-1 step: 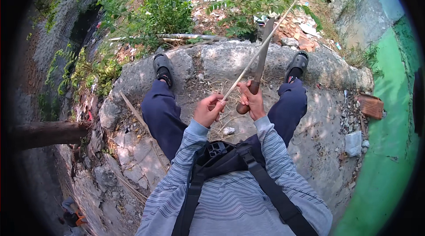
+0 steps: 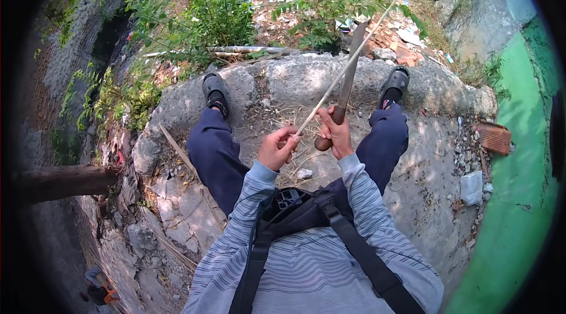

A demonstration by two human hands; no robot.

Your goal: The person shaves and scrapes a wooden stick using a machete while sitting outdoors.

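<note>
A long, thin, pale stick [image 2: 329, 91] slants up and away to the right, its near end pinched between the thumb and fingers of my left hand [image 2: 276, 150]. My right hand [image 2: 338, 137] is closed round the brown wooden handle of a machete [image 2: 349, 81], whose rounded butt shows below the fingers. The broad grey blade points away from me. Higher up, the stick crosses the blade; whether they touch I cannot tell. My right fingertips lie close to the stick. Pale shavings [image 2: 287, 118] are scattered on the ground between my feet.
My feet in dark clogs rest on a rough stone ledge [image 2: 295, 81]. Beyond it are leafy plants [image 2: 221, 13] and rubble. A reddish brick [image 2: 494, 138] and a white block [image 2: 471, 188] lie at right beside a green strip [image 2: 513, 196]. A wooden pole [image 2: 68, 182] juts in at left.
</note>
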